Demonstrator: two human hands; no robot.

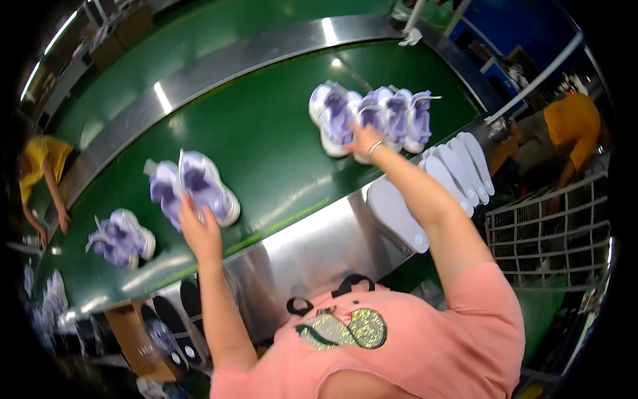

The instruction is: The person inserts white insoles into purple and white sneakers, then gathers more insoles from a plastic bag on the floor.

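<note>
The left hand (201, 234), thumb and fingers slightly parted, is at the near end of a lavender-and-white sneaker pair (217, 193) on the green conveyor belt (272, 143). The pair's long axis slopes from upper left to lower right; which end is the toe is hard to make out. The right hand (365, 141) reaches into a row of similar sneakers (325, 120) farther right on the belt, with long axes running roughly up and down the view. Its fingertips are partly lost among the shoes, and motion blurs both hands; I cannot tell whether either grips. The right forearm partly covers the pale insoles (393, 211).
</note>
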